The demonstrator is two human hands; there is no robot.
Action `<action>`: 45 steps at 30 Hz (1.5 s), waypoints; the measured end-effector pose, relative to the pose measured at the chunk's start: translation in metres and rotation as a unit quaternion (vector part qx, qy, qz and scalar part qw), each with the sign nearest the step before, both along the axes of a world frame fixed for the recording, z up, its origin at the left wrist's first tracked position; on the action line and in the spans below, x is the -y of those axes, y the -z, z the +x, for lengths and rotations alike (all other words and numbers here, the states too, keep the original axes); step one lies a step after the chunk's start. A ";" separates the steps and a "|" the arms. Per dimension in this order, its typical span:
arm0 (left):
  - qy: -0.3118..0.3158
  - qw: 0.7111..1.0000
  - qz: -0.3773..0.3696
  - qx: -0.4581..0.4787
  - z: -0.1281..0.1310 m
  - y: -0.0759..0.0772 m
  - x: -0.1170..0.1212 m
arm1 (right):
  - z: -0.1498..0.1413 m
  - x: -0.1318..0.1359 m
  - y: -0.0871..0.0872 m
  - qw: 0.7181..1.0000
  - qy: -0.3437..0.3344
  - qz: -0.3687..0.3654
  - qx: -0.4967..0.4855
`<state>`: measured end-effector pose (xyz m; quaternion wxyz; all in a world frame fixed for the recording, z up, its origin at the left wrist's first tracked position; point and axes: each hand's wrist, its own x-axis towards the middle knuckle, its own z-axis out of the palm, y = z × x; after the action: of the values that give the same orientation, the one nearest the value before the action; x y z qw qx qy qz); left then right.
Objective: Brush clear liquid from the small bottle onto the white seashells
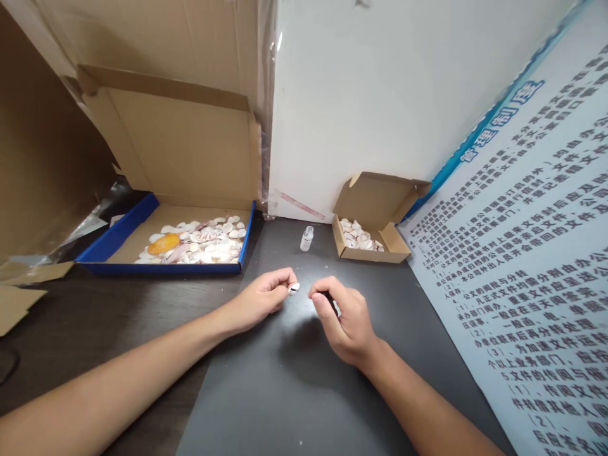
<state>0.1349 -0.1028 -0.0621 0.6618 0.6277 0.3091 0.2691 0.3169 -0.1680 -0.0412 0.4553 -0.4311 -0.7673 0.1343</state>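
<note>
Over the grey mat, my left hand [266, 295] pinches a small white seashell [294, 288] between thumb and fingertips; a dark mark shows on the shell. My right hand [346, 320] is a little to the right, its index finger and thumb curled toward the shell but apart from it. Something dark with a pale spot shows inside the right hand's curl, too hidden to name. Beyond both hands stands a small clear bottle [306, 239] with a threaded neck and no cap on it.
At the back left, an open blue-sided cardboard box [175, 268] holds many shells and an orange oval piece [164, 244]. A smaller open brown box [370, 254] with white shells stands at the back right. A printed sheet [532, 253] borders the right side; a white panel [370, 95] rises behind.
</note>
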 end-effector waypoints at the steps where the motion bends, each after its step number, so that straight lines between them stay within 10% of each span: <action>1: 0.003 1.000 0.006 -0.003 0.000 0.001 0.000 | 0.000 0.000 0.000 1.000 0.014 -0.002 0.006; 45: -0.027 0.992 -0.116 0.049 0.000 -0.007 0.000 | 0.001 0.000 0.001 0.999 0.037 -0.023 -0.001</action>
<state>0.1349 -0.1029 -0.0552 0.7366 0.5246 0.3226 0.2795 0.3176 -0.1677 -0.0420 0.4508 -0.4691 -0.7472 0.1356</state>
